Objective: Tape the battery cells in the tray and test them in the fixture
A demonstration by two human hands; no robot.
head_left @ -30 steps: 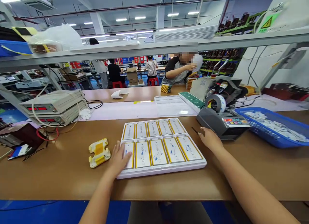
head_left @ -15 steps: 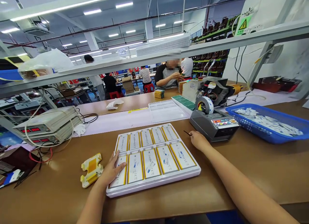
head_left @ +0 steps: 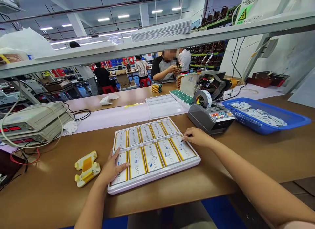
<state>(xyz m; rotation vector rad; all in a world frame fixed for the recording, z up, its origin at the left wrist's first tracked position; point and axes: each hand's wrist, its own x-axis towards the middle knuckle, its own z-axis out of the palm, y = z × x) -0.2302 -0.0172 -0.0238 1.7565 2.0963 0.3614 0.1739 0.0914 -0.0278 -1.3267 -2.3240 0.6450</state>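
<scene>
A white tray (head_left: 157, 172) lies tilted on the brown table, holding two rows of flat white battery-like packs (head_left: 153, 156) with yellow edges. My left hand (head_left: 112, 168) rests with spread fingers on the tray's left edge and the front left pack. At the right side of the tray, my right hand (head_left: 194, 136) pinches a thin dark tool (head_left: 186, 137), its tip over the front right pack. To the left of my left hand is a cream and yellow fixture (head_left: 87, 168).
Behind my right hand stands a grey tape dispenser (head_left: 211, 119), with a blue basket (head_left: 265, 122) of white scraps to its right. Stacked instruments (head_left: 36, 124) stand at the left. A clear tray (head_left: 166, 105) lies behind. A person (head_left: 163, 69) sits across the table.
My right hand has moved left with the dark tool, from the table beside the dispenser to the tray's right side. My left hand stays on the tray. The view has shifted slightly.
</scene>
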